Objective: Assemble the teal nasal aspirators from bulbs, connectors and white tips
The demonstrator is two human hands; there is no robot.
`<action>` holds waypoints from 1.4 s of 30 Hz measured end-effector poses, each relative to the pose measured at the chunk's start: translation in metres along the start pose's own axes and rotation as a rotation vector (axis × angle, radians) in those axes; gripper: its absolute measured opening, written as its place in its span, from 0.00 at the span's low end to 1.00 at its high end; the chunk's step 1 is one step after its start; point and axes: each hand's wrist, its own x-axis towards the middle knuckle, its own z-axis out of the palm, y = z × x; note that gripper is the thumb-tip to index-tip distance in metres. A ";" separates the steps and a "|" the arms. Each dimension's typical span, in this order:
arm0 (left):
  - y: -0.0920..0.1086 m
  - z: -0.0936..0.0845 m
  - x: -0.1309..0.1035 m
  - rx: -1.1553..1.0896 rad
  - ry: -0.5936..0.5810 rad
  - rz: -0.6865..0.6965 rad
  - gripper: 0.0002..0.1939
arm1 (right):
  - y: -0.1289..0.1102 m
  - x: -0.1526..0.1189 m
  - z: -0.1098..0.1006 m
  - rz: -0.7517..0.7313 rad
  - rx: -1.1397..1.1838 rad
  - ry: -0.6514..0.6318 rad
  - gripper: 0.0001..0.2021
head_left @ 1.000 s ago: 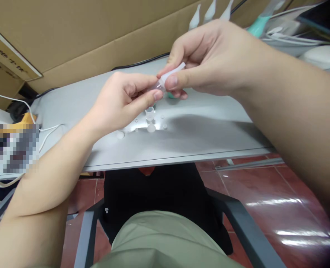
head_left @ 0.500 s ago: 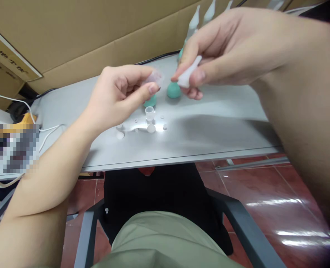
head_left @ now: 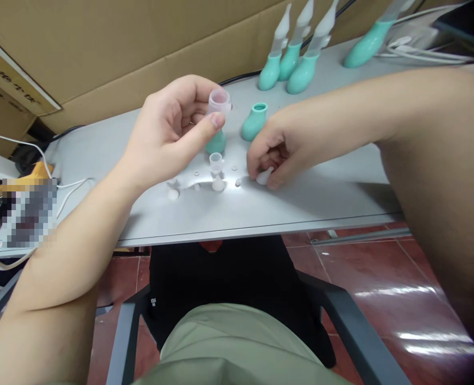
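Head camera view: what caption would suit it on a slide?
Left hand pinches a clear cap; right hand sets a white tip on the table.

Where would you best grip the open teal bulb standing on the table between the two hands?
Probably around the narrow neck of the teal bulb, coming from above: it stands upright with its mouth up, the neck is slimmer than the rounded body, and nothing covers it.

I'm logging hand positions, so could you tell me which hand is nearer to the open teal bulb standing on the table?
Right. The right hand rests on the table just in front of the teal bulb; the left hand is raised farther left, holding a clear cup.
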 end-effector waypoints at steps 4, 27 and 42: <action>0.005 0.002 0.000 0.108 0.046 -0.098 0.37 | -0.009 -0.001 0.000 0.040 -0.028 0.032 0.17; 0.010 0.003 0.001 -0.034 0.069 -0.028 0.36 | -0.057 0.014 0.023 -0.432 0.554 0.954 0.10; 0.021 0.009 -0.001 -0.011 0.114 -0.231 0.05 | -0.040 0.024 0.021 -0.425 0.622 0.800 0.08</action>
